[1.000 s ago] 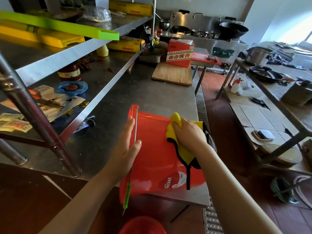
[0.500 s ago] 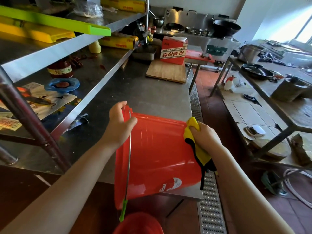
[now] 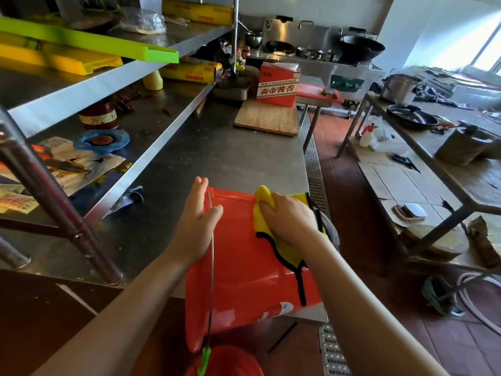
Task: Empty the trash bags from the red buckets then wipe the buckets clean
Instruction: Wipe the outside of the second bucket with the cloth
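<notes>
Red bucket (image 3: 244,267) lies on its side at the counter's (image 3: 217,158) near edge, overhanging it. Left hand (image 3: 193,226), fingers straight, braces the rim; right hand (image 3: 290,221) presses a yellow cloth (image 3: 267,213) on the wall. Risk: a hard wipe probably rolls it off, onto the second bucket (image 3: 230,362) below.

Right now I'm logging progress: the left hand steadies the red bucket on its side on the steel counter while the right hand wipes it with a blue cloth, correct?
Not quite. In the head view the cloth under the right hand is yellow with black trim, not blue. The left hand does steady the red bucket, lying on its side on the steel counter.
</notes>
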### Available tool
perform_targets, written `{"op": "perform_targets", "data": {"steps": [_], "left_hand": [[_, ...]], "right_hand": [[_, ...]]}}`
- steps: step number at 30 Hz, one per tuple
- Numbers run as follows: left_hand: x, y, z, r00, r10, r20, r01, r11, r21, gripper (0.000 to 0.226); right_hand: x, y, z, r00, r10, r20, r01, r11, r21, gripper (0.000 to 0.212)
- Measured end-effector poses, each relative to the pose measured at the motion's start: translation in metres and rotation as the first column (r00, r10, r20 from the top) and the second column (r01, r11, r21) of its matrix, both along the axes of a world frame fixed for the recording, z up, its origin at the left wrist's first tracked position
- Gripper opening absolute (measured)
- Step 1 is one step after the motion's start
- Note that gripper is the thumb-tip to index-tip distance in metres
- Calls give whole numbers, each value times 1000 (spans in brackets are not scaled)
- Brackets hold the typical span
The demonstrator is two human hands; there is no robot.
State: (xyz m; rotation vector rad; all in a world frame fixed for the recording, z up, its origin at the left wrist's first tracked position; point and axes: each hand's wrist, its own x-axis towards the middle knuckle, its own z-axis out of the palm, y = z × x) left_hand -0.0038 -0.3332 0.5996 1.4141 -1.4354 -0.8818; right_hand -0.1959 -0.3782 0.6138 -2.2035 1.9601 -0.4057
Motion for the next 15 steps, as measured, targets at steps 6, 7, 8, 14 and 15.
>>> {"op": "perform_targets", "data": {"steps": [6,7,8,14,15], "left_hand": [[2,2,-1,999,8,-45,-8,1000,-13,60],[2,3,-1,998,7,-59,-7,1000,-11,60],[3,4,-2,998,3,-65,-4,1000,-12,60],[0,12,-4,997,-25,-66,24,999,-23,58],[0,14,-5,996,-28,-79,25,999,-29,60]], "right_hand": [[76,16,7,981,188,-40,-192,967,-167,41],[80,18,6,977,206,-47,-211,960,-183,39],[81,19,5,975,217,-44,-221,958,-184,38],[53,13,4,979,174,107,-164,982,-94,43],[46,11,3,986,139,96,-131,988,-82,44]]}}
